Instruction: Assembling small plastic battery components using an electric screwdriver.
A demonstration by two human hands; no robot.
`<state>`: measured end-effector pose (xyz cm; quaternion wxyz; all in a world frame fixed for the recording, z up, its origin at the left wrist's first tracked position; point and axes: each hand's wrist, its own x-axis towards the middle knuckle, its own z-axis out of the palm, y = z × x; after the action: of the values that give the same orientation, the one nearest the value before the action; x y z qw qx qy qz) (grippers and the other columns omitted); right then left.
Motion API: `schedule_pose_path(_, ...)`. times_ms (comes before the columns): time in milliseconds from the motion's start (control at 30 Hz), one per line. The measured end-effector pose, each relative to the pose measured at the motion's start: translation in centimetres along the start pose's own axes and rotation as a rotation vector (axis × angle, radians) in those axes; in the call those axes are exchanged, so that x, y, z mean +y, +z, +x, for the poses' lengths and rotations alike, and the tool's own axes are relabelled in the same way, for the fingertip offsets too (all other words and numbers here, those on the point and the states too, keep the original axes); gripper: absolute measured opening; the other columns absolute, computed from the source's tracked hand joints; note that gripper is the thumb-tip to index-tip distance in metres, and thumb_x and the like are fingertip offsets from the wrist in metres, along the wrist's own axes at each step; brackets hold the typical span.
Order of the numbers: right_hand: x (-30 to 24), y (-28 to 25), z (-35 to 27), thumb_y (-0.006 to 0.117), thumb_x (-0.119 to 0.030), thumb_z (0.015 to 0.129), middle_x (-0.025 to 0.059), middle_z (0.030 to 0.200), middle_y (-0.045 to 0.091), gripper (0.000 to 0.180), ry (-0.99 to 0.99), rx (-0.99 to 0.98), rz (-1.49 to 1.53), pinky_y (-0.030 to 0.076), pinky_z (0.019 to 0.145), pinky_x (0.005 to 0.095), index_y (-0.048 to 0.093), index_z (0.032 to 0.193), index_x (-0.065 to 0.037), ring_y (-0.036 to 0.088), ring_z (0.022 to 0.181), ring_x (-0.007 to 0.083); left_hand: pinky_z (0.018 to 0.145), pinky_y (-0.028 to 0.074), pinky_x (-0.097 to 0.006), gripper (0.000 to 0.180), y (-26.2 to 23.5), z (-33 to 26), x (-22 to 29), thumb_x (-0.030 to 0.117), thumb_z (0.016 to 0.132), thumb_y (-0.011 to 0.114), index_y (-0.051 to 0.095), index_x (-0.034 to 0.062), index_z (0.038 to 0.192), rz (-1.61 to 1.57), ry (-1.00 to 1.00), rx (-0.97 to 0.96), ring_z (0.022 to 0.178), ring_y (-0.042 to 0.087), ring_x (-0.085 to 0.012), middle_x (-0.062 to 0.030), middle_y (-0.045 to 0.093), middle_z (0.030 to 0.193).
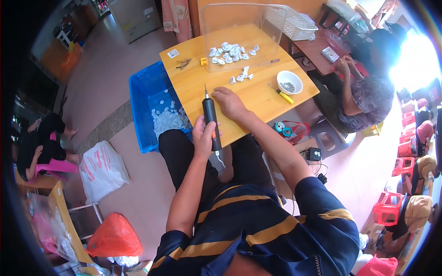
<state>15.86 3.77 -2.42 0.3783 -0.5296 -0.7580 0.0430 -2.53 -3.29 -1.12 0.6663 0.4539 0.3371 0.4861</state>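
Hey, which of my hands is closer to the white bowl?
Right. The right hand is at the wooden table, left of the white bowl; the left hand, gripping the black electric screwdriver, is farther left and closer to your body.

A dark navy shirt [262,214] with broad mustard stripes [271,231] covers the torso. The right sleeve [327,198] and left sleeve [170,244] are short, mustard-banded too. A navy collar [226,257] opens nearest; pale ladder-like stitching [317,266] lies to its right. The trousers [248,158] are black. The left hand [203,136] and right hand [231,105] are bare.
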Motion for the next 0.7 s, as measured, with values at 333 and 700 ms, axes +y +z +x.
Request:
schedule_pose_path(333,5.0,-2.4,4.7,0.060,-0.034,0.093,0.0157,0.144,0.047,0.043,0.269,0.111,-0.525,0.028,0.112,0.0630,0.061,0.130,-0.013,0.035,0.141,0.0374,0.062,0.053,-0.026,0.035,0.7,-0.2,0.2,0.012,0.094,0.058,0.051,-0.0015,0.126,0.066,0.017,-0.008,0.068,0.062,-0.0111,-0.0080,0.064,0.092)
schedule_pose_path(700,6.3,-3.7,0.0,0.058,-0.023,0.093,0.0249,0.127,0.061,0.029,0.278,0.242,-0.244,0.046,0.102,0.0455,0.072,0.105,0.000,0.058,0.116,0.0412,0.062,0.050,-0.025,0.036,1.2,-0.3,0.1,0.009,0.094,0.060,0.051,-0.0027,0.127,0.105,0.040,-0.024,0.068,0.060,-0.0096,-0.0051,0.063,0.090)
